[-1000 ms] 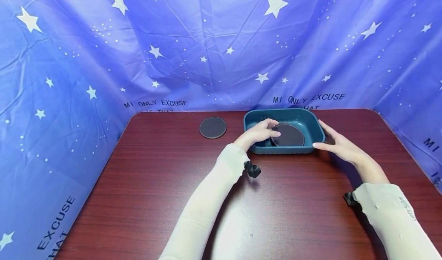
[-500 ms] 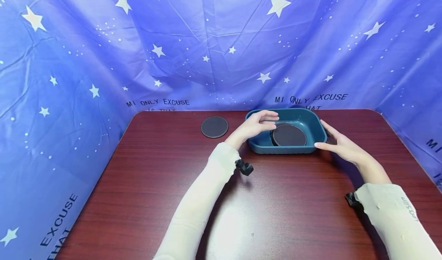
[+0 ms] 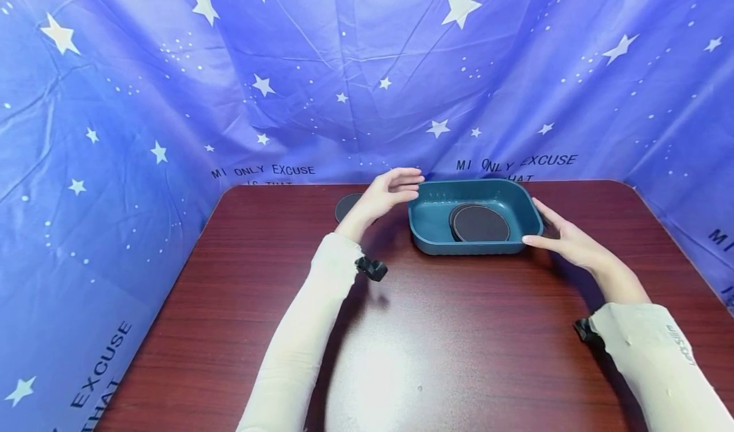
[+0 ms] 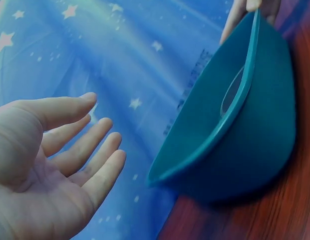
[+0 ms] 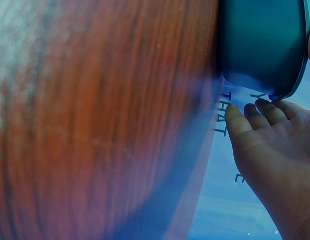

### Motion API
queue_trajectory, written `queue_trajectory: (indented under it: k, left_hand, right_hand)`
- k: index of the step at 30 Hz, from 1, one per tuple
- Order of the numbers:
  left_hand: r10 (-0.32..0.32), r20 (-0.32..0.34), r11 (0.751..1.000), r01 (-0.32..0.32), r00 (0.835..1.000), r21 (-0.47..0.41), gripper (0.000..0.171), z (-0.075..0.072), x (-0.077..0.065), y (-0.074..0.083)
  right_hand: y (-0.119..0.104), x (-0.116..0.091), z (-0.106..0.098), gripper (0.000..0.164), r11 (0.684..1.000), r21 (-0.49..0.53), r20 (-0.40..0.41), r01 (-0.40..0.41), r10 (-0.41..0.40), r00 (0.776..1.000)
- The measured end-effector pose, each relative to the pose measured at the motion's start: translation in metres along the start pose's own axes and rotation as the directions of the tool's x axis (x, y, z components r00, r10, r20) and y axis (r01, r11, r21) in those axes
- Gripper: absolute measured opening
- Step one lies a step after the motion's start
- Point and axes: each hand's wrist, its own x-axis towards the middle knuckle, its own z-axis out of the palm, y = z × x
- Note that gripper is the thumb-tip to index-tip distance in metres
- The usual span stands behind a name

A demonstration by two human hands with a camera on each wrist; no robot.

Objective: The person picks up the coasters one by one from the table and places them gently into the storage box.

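Observation:
A teal plastic basin (image 3: 432, 248), rectangular with rounded corners, stands near the table's back edge. Dark round coasters (image 3: 482, 223) lie stacked flat inside it, toward its front right. My right hand (image 3: 564, 237) holds the basin's right end, thumb at the front corner of the rim and fingers along the outer wall. In the right wrist view those fingers (image 5: 275, 114) reach the basin's side. My left hand (image 3: 383, 196) is in the air left of the basin, palm toward it, holding nothing. Behind it another dark coaster (image 3: 346, 206) lies on the table, partly hidden.
The reddish-brown wooden table (image 3: 459, 343) spreads in front of the basin. A blue star-printed cloth (image 3: 355, 88) hangs close behind the table and along both sides. Each sleeve has a black wrist mount, such as the left mount (image 3: 371, 268).
My left hand has let go of a coaster in the basin and moved out over the rim to the left, now overlapping the table coaster. The right hand stays at the basin.

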Motion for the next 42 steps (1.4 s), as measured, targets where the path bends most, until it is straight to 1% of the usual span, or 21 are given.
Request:
queue_trajectory:
  k: [6,11,15,19,22,26,34,39,42]
  left_hand:
    - [-0.009,-0.079,1.000,0.010,0.997,0.011,0.048,-0.029,-0.010,-0.006]
    - [-0.018,-0.147,0.999,0.022,0.989,0.026,0.048,-0.050,-0.019,-0.013]
    - [-0.015,-0.205,1.000,0.017,0.979,0.010,0.048,-0.065,-0.026,-0.020]
    - [-0.023,-0.274,1.000,0.027,0.961,0.011,0.048,-0.077,-0.032,-0.029]
    - [-0.050,-0.321,0.999,0.053,0.946,0.002,0.048,-0.084,-0.035,-0.035]
    - [-0.073,-0.360,0.997,0.073,0.930,-0.015,0.048,-0.092,-0.039,-0.042]
    - [-0.076,-0.426,0.997,0.066,0.902,-0.038,0.045,-0.101,-0.045,-0.057]
    - [-0.061,-0.458,0.998,0.068,0.887,-0.001,0.045,-0.104,-0.047,-0.067]
    - [-0.051,-0.482,0.997,0.069,0.874,0.019,0.044,-0.105,-0.048,-0.073]
  right_hand:
    - [0.001,0.000,0.000,0.094,1.000,0.002,-0.002,0.004,-0.004,1.000]
    - [0.003,0.001,-0.001,0.094,1.000,-0.011,-0.012,0.004,-0.004,1.000]
    - [0.003,0.002,-0.001,0.094,1.000,-0.026,-0.018,0.010,-0.010,1.000]
    - [0.003,0.001,-0.001,0.092,0.999,-0.043,-0.021,0.009,-0.010,1.000]
    - [0.003,0.001,-0.001,0.092,0.999,-0.036,-0.018,0.002,-0.003,1.000]
    - [0.002,0.001,-0.001,0.094,1.000,-0.017,-0.008,-0.012,0.012,1.000]
    - [0.000,0.000,-0.002,0.095,1.000,-0.020,-0.010,-0.014,0.013,1.000]
    - [0.000,0.000,-0.002,0.094,1.000,-0.016,-0.013,-0.011,0.011,1.000]
    - [0.000,0.000,-0.001,0.094,1.000,-0.003,-0.009,-0.005,0.005,1.000]
